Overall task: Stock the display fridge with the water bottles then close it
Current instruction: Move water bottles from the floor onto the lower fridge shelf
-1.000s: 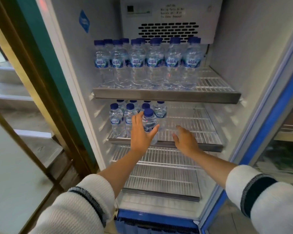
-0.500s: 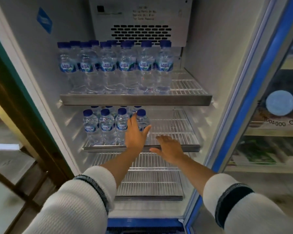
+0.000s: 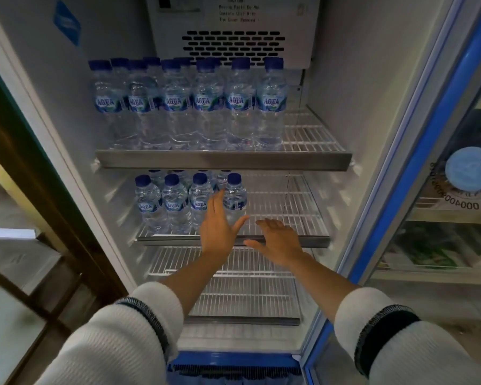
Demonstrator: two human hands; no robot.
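Observation:
The display fridge stands open in front of me. Its top shelf [image 3: 222, 160] carries several blue-capped water bottles [image 3: 206, 107] in rows. On the left part of the middle shelf [image 3: 289, 240] stand several smaller bottles [image 3: 175, 204]. My left hand [image 3: 217, 229] is open, fingers spread, just in front of the rightmost front bottle [image 3: 234, 195] and holding nothing. My right hand [image 3: 278, 240] hovers flat and open over the front rail of the middle shelf, to the right of the bottles.
The right half of the middle shelf and the two lower wire shelves [image 3: 245, 298] hold nothing. The blue-framed glass door [image 3: 417, 168] stands open at the right. A wooden frame with glass panes [image 3: 39, 218] borders the fridge on the left.
My left hand has let go of the rightmost front bottle and drawn back slightly. My right hand has pulled back toward the shelf's front rail. The view has shifted right and closer.

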